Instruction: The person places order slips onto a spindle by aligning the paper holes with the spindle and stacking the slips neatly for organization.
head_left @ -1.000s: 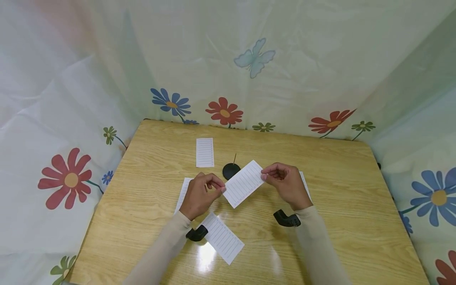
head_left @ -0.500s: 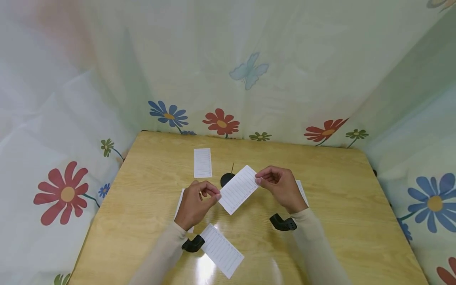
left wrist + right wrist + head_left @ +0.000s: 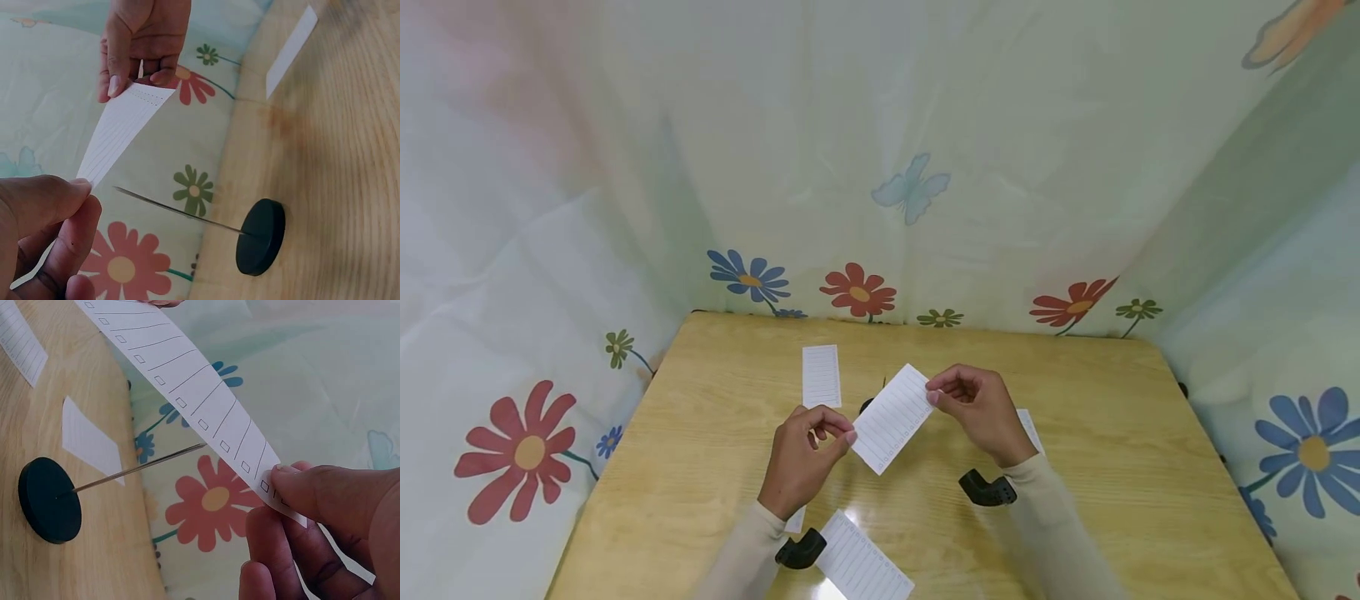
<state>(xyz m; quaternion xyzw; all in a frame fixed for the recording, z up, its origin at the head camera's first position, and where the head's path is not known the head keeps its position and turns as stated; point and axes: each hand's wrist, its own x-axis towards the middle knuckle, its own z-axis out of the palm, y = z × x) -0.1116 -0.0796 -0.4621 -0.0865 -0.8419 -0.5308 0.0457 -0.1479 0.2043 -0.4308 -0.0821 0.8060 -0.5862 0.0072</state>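
A white checklist sheet (image 3: 891, 421), ruled with lines and a row of small boxes, is held up between both hands. My left hand (image 3: 805, 457) pinches its left corner with thumb and fingers. My right hand (image 3: 981, 412) pinches the upper right corner. Behind the sheet stands a bill spike, a thin upright metal rod on a round black base (image 3: 261, 237); in the head view the sheet hides most of it. In the right wrist view the rod (image 3: 137, 465) points up toward the sheet's underside. No paper shows on the rod.
More ruled sheets lie on the wooden table (image 3: 1112, 442): one at the back left (image 3: 822, 375), another at the front (image 3: 865, 560), a third behind the right wrist (image 3: 1028, 429), and a partly hidden sheet (image 3: 795, 522) under the left arm. A flowered curtain (image 3: 820, 167) surrounds the table.
The head view has tilted up, so the table sits lower in it. Both hands keep hold of the sheet, which now covers more of the spike's base.
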